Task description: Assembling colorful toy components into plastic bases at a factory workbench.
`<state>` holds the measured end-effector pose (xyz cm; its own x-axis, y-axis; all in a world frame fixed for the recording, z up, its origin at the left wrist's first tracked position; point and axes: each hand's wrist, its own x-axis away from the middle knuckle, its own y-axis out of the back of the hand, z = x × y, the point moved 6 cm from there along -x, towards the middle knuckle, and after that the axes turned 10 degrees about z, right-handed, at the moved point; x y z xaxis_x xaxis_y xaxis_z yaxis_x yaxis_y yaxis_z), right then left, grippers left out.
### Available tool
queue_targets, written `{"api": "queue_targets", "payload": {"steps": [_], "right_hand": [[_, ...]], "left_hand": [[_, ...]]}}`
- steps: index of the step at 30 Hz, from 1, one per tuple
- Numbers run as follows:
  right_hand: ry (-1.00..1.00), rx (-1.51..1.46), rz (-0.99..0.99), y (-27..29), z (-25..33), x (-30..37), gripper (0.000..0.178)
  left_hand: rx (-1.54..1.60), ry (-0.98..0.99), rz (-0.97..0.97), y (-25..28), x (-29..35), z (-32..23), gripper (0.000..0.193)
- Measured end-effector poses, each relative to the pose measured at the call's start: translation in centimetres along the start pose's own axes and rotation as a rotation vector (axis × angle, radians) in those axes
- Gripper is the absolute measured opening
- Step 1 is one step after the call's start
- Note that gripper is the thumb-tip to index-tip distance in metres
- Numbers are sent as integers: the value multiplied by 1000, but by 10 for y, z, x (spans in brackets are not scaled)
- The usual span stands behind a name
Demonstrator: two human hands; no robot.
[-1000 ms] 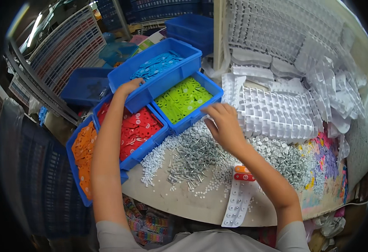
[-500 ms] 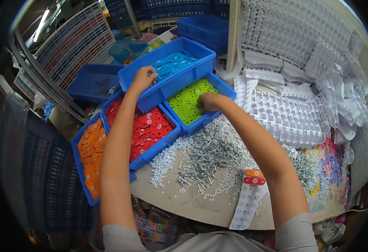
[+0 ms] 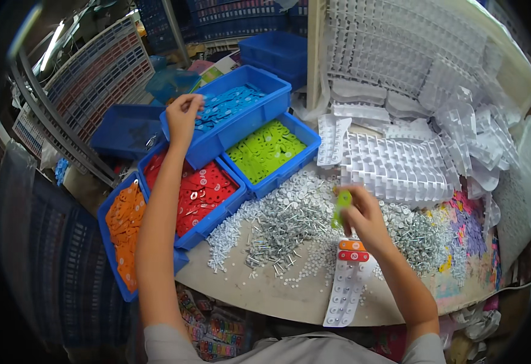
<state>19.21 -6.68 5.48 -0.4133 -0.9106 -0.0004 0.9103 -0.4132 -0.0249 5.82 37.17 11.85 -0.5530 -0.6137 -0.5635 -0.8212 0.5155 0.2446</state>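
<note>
My right hand is closed on a flat lime-green plastic strip, held just above the far end of a white plastic holder. Across that end of the holder lie an orange strip and a red strip; studs line the rest of it. At the left rim of the upper blue bin, my left hand has its fingers pinched together; what they hold, if anything, is too small to make out. Blue plastic strips fill that bin.
Below sit bins of green strips, red strips and orange strips. Metal pins and small white caps are heaped on the table. White moulded holders are stacked at the back right.
My right hand has left the green bin and come right and nearer, carrying a green strip to the white holder. My left hand has shifted left along the upper bin's edge.
</note>
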Motion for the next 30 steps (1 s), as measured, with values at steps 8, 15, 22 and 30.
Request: {"api": "queue_targets", "payload": {"steps": [8, 15, 22, 30], "right_hand": [[-134, -152, -329, 46, -50, 133, 19], [-178, 352, -314, 37, -39, 145, 8], [-18, 871, -197, 4, -39, 140, 12], [-44, 1015, -152, -2, -45, 144, 13]], "left_hand": [[351, 277, 228, -106, 146, -113, 29], [713, 750, 516, -170, 263, -118, 11], [1068, 966, 492, -200, 323, -115, 15], [589, 875, 838, -213, 342, -121, 21]]}}
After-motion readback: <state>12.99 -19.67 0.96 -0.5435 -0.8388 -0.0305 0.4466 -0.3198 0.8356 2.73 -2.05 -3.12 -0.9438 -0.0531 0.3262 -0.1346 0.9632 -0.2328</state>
